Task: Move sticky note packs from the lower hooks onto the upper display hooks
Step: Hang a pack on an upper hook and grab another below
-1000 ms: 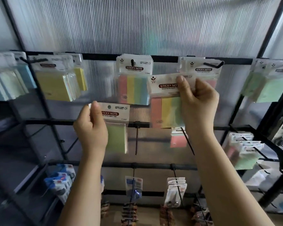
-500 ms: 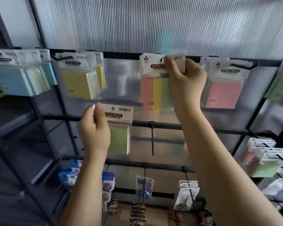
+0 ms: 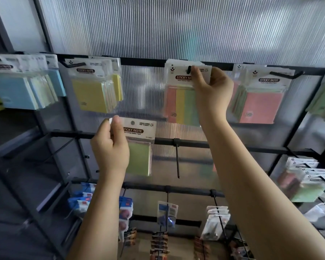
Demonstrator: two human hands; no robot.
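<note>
My right hand (image 3: 211,91) pinches the white header of a striped pink, yellow and green sticky note pack (image 3: 182,102). The pack's hole sits over the black tip of the upper middle hook (image 3: 189,69), in front of other packs hanging there. My left hand (image 3: 110,147) grips the top left corner of a green sticky note pack (image 3: 139,158), held in the air just in front of the middle rail. A bare lower hook (image 3: 177,158) points toward me between my arms.
The upper rail (image 3: 139,61) carries blue packs (image 3: 17,91) at left, yellow packs (image 3: 94,92), pink packs (image 3: 261,102) and green ones at far right. More packs (image 3: 302,181) hang on a lower right hook. Small goods (image 3: 167,212) hang on the bottom rails.
My right hand has slid the striped pack onto the upper middle hook, whose tip now pokes through the hole. The left hand still holds the green pack at about the same height.
</note>
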